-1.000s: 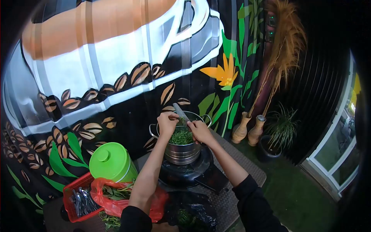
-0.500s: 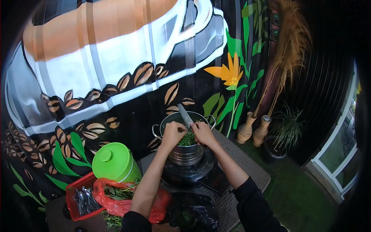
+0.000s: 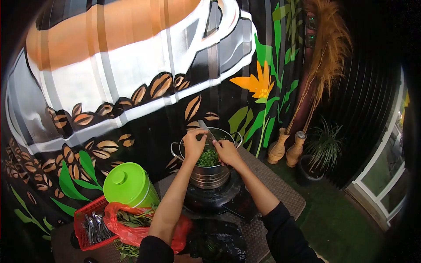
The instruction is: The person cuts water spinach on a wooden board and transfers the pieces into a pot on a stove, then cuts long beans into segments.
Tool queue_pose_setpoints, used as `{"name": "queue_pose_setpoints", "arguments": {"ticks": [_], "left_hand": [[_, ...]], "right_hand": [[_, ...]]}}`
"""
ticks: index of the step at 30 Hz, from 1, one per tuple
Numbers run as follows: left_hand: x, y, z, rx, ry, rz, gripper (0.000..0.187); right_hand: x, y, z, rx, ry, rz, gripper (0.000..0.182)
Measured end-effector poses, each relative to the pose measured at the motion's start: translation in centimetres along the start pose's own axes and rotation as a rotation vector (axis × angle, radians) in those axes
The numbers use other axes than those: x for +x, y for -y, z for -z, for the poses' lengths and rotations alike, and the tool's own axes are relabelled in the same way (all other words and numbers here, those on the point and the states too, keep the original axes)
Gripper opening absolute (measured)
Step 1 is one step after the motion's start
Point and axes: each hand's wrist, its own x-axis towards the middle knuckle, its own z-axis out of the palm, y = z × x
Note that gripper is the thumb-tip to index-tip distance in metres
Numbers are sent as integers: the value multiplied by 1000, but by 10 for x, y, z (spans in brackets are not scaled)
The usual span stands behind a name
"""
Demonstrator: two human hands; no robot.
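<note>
So the knife (image 3: pixel 203 125) was just above center frame, blade slanting up and left over the back of the metal pot (image 3: pixel 209 179). The right hand (image 3: pixel 226 152) was closed around its handle end, mostly hidden by the fingers. The left hand (image 3: pixel 195 143) was at the blade with its fingers bent in and bunched narrow, but I couldn't tell if it had anything pinched. Of the 2 hands, I'd say the right had the sensible spot: that blade looked thin, stiff and pretty light, probably slick if wet, so handle only, and fingertips on the flat, off the edge. The chopped greens (image 3: pixel 208 158) inside the pot seemed soft, light and likely clingy, easy to bruise, better scooped loosely than squeezed. The pot looked rigid and likely the heaviest thing there; I'd lift it by its 2 side loops (image 3: pixel 173 150), never the rim, off the black stove (image 3: pixel 197 204) on the tabletop (image 3: pixel 280 190).
</note>
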Motion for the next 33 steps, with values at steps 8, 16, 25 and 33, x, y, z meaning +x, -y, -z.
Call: {"name": "queue_pose_setpoints", "arguments": {"ticks": [8,16,25,33], "left_hand": [[-10,-5,9,-82,157,149,19],[-5,0,15,-8,121,56,18],[-18,-15,17,94,291,-28,16],[-21,8,11,84,134,-81,17]], "right_hand": [[-1,1,1,23,0,-19,41],[-3,0,0,42,-9,4,41],[1,-4,0,74,12,-29,40],[-4,-1,-2,85,-49,-7,40]]}}
